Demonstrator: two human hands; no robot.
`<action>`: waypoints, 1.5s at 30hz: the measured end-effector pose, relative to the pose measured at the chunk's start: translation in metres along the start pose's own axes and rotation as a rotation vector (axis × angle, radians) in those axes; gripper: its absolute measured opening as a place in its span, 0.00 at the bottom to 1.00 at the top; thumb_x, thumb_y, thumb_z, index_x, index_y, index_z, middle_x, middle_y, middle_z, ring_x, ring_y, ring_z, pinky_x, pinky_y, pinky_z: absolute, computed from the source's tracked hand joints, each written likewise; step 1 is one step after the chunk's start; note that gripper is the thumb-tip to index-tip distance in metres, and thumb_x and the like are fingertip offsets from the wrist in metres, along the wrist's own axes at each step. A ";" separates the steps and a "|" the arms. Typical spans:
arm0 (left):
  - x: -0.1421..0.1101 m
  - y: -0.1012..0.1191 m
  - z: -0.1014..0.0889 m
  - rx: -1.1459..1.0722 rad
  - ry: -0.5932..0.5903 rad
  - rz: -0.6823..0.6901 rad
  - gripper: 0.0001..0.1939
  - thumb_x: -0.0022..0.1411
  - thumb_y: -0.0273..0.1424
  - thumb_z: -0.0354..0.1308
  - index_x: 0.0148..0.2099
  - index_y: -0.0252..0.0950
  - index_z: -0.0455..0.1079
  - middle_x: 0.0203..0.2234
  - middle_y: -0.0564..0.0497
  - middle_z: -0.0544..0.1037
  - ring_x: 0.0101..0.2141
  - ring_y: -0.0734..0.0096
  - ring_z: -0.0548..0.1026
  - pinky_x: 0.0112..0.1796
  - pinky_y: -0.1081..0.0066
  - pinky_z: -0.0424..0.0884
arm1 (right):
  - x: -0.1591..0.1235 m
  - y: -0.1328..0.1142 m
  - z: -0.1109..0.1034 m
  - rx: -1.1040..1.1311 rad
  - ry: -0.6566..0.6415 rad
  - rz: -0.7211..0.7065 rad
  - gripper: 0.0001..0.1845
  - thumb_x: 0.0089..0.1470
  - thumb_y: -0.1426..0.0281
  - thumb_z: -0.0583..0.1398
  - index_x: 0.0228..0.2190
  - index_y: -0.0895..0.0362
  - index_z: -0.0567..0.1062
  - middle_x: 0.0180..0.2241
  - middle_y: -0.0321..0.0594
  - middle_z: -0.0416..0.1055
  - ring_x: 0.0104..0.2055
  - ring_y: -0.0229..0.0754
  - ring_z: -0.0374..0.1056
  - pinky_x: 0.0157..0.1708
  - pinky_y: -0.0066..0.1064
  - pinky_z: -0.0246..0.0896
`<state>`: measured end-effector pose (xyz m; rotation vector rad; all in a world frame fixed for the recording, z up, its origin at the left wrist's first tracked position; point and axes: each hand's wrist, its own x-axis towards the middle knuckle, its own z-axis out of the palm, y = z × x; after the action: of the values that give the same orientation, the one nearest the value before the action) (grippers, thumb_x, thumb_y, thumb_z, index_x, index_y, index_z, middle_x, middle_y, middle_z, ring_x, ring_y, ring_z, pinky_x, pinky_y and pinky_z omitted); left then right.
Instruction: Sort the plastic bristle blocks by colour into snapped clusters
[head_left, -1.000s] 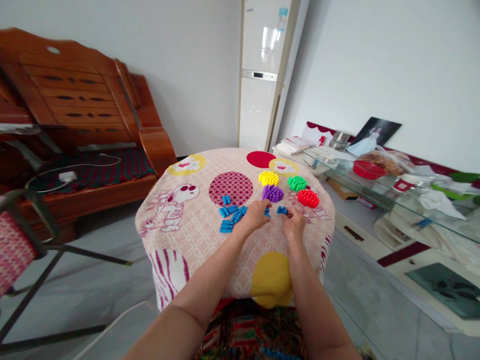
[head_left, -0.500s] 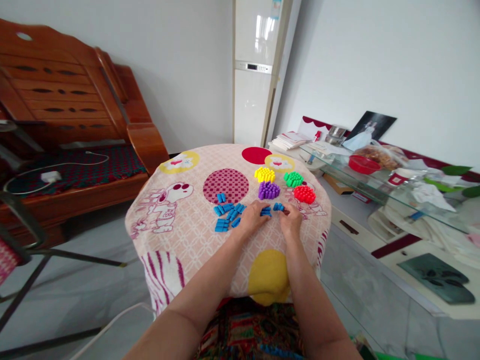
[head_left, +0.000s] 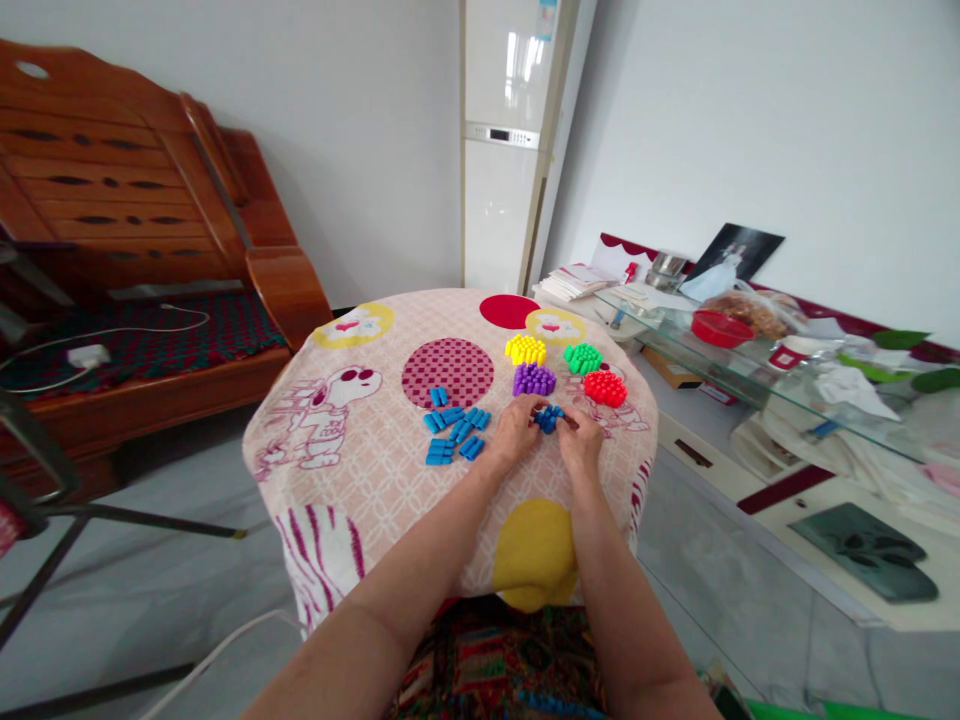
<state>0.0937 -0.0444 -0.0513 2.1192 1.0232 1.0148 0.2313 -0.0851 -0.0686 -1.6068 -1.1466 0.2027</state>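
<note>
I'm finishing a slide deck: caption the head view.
Left hand and right hand flank a blue cluster near a purple cluster, on a patterned tablecloth.

Left hand [head_left: 519, 426] and right hand [head_left: 582, 438] are flanking a blue cluster [head_left: 549, 419] on the cloth-covered desk [head_left: 397, 520]; loose blue pieces [head_left: 457, 430] lying left; yellow pile [head_left: 526, 349], purple pile [head_left: 534, 379], green pile [head_left: 583, 358], red pile [head_left: 604, 389] sitting beyond.
</note>
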 end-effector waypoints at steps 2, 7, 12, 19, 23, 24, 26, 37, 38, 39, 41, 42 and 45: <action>0.000 -0.003 0.002 0.017 0.007 -0.044 0.27 0.50 0.15 0.54 0.53 0.33 0.70 0.44 0.44 0.78 0.41 0.67 0.76 0.46 0.65 0.74 | 0.000 0.000 0.000 -0.001 0.002 -0.008 0.15 0.44 0.68 0.58 0.32 0.59 0.82 0.31 0.47 0.80 0.32 0.47 0.73 0.39 0.38 0.68; 0.001 -0.007 0.004 0.088 -0.026 -0.073 0.26 0.52 0.17 0.57 0.54 0.33 0.71 0.45 0.43 0.79 0.44 0.63 0.76 0.50 0.62 0.72 | -0.003 0.000 0.000 0.004 0.005 -0.042 0.14 0.44 0.68 0.58 0.32 0.58 0.81 0.31 0.45 0.80 0.33 0.47 0.74 0.39 0.37 0.69; 0.006 -0.008 0.008 0.093 -0.028 -0.069 0.24 0.53 0.17 0.56 0.52 0.35 0.73 0.44 0.44 0.79 0.43 0.64 0.76 0.49 0.62 0.72 | -0.006 -0.002 -0.001 0.004 -0.002 -0.074 0.16 0.45 0.67 0.57 0.33 0.58 0.82 0.32 0.46 0.80 0.33 0.47 0.74 0.39 0.37 0.69; 0.005 -0.003 0.009 0.074 -0.017 -0.068 0.25 0.52 0.16 0.54 0.51 0.35 0.73 0.43 0.45 0.79 0.43 0.64 0.76 0.49 0.64 0.72 | -0.005 0.003 -0.001 -0.023 0.025 -0.048 0.17 0.43 0.69 0.55 0.32 0.58 0.81 0.31 0.45 0.80 0.34 0.48 0.73 0.39 0.38 0.69; -0.001 0.000 0.002 0.082 0.017 -0.083 0.26 0.53 0.16 0.51 0.53 0.32 0.71 0.45 0.42 0.77 0.41 0.66 0.76 0.47 0.66 0.73 | -0.004 0.008 -0.002 -0.049 0.082 -0.031 0.17 0.42 0.68 0.55 0.30 0.58 0.81 0.31 0.47 0.80 0.34 0.49 0.73 0.39 0.38 0.68; -0.003 0.001 -0.001 0.090 0.027 -0.087 0.26 0.53 0.16 0.51 0.54 0.32 0.71 0.45 0.42 0.77 0.40 0.67 0.76 0.46 0.66 0.73 | -0.003 0.008 -0.002 -0.052 0.094 -0.030 0.16 0.43 0.67 0.55 0.30 0.58 0.81 0.31 0.47 0.80 0.34 0.49 0.73 0.38 0.38 0.68; -0.008 0.002 -0.010 0.120 0.043 -0.097 0.27 0.53 0.16 0.51 0.55 0.32 0.70 0.45 0.43 0.77 0.39 0.68 0.76 0.45 0.66 0.73 | -0.003 0.009 -0.002 -0.057 0.114 -0.034 0.15 0.43 0.67 0.56 0.29 0.57 0.81 0.30 0.46 0.80 0.33 0.49 0.73 0.37 0.38 0.68; -0.037 -0.015 -0.131 0.373 0.153 -0.259 0.13 0.57 0.27 0.57 0.45 0.35 0.76 0.39 0.46 0.81 0.39 0.63 0.77 0.43 0.66 0.71 | -0.003 0.001 -0.003 -0.039 0.101 -0.014 0.13 0.43 0.67 0.56 0.26 0.57 0.80 0.26 0.45 0.79 0.31 0.48 0.72 0.35 0.37 0.67; -0.039 -0.020 -0.140 0.391 0.192 -0.301 0.13 0.57 0.27 0.57 0.45 0.35 0.77 0.38 0.46 0.81 0.38 0.63 0.78 0.43 0.67 0.71 | -0.003 0.001 -0.003 -0.036 0.102 -0.007 0.14 0.42 0.68 0.55 0.26 0.57 0.80 0.27 0.45 0.79 0.31 0.48 0.72 0.36 0.37 0.67; -0.040 -0.025 -0.146 0.405 0.217 -0.337 0.13 0.57 0.27 0.57 0.45 0.35 0.77 0.37 0.46 0.81 0.38 0.62 0.78 0.42 0.67 0.71 | -0.003 0.000 -0.003 -0.029 0.101 -0.004 0.14 0.43 0.68 0.55 0.26 0.57 0.80 0.27 0.46 0.79 0.31 0.49 0.73 0.36 0.38 0.67; -0.042 -0.034 -0.151 0.428 0.225 -0.399 0.13 0.57 0.27 0.57 0.43 0.36 0.77 0.35 0.46 0.82 0.38 0.62 0.78 0.42 0.67 0.71 | -0.004 -0.001 -0.003 -0.011 0.095 -0.003 0.14 0.43 0.67 0.55 0.26 0.58 0.80 0.29 0.47 0.79 0.32 0.49 0.73 0.37 0.38 0.68; -0.043 -0.039 -0.151 0.439 0.213 -0.423 0.12 0.57 0.27 0.57 0.42 0.37 0.77 0.35 0.47 0.82 0.38 0.62 0.78 0.41 0.67 0.71 | -0.004 -0.002 -0.004 -0.004 0.091 -0.002 0.14 0.43 0.67 0.55 0.27 0.58 0.80 0.29 0.47 0.79 0.33 0.49 0.73 0.37 0.38 0.68; -0.045 -0.047 -0.146 0.471 0.166 -0.458 0.11 0.56 0.26 0.56 0.40 0.39 0.78 0.34 0.48 0.82 0.38 0.61 0.79 0.40 0.68 0.71 | -0.005 -0.001 -0.004 -0.004 0.087 0.003 0.14 0.44 0.66 0.55 0.27 0.58 0.80 0.29 0.47 0.80 0.33 0.49 0.74 0.37 0.38 0.68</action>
<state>-0.0630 -0.0321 -0.0239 2.0125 1.8772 0.7797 0.2306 -0.0915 -0.0680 -1.6058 -1.0787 0.1312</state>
